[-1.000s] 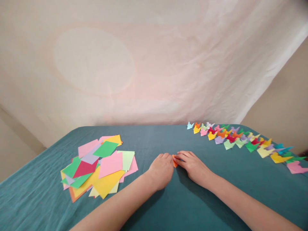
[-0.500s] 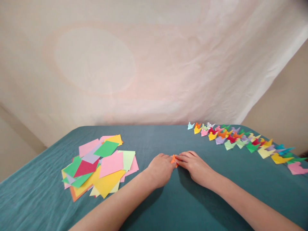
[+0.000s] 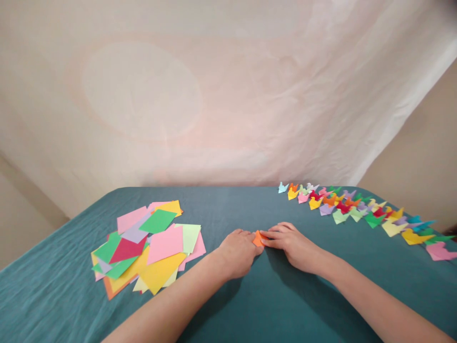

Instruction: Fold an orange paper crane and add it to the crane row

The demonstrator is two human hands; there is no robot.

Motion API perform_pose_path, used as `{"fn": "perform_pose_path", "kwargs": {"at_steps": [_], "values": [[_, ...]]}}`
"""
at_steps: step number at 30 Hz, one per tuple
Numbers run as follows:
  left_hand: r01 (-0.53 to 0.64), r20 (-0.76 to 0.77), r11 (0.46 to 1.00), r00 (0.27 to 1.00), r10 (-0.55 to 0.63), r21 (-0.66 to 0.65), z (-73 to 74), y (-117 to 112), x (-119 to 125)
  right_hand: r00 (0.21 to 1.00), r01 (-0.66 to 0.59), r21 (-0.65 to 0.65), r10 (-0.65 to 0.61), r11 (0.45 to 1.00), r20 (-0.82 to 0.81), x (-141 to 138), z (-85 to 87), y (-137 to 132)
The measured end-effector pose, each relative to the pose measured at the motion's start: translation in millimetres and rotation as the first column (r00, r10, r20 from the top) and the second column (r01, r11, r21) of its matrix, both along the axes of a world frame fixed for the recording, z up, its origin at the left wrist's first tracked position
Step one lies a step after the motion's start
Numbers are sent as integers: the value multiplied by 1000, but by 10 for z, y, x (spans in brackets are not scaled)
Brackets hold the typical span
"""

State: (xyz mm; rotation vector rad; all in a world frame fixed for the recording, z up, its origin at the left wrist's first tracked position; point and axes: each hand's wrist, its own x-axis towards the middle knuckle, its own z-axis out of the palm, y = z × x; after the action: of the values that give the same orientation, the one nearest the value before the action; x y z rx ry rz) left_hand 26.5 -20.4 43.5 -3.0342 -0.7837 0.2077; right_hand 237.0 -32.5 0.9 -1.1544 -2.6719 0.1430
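Origami paper [image 3: 258, 238], orange, folded small: lies between left hand [image 3: 238, 252] and right hand [image 3: 295, 245], pinched at opposite edges by both, equally near each; no clear long axis.

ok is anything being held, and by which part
A small orange paper, with the left hand on its left side and the right hand on its right; whether pinched or just pressed down cannot be told.

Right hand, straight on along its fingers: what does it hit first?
The orange paper, which the right hand seems to touch with its fingertips. Just past it, probably the left hand, though exact depth is unclear from this view.
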Motion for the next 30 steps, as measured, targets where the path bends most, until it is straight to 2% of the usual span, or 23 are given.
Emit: {"fn": "perform_pose_path", "kwargs": {"at_steps": [8,14,22,26,30], "values": [[-87,-54,996,995,87,-5,5,-99,41,999,-35,-71,34,997,-15,99,-11,58],[-107,-60,994,993,106,-1,4,-135,49,998,-57,-89,53,994,-45,154,-69,99],[-125,-115,992,985,126,15,26,-183,78,959,-36,38,46,999,-280,174,-296,152],[-147,-119,989,982,149,26,4,-204,80,948,-2,66,23,998,-318,159,-365,152],[-148,-123,989,981,148,9,23,-201,63,948,5,74,19,997,-317,136,-352,138]]}}
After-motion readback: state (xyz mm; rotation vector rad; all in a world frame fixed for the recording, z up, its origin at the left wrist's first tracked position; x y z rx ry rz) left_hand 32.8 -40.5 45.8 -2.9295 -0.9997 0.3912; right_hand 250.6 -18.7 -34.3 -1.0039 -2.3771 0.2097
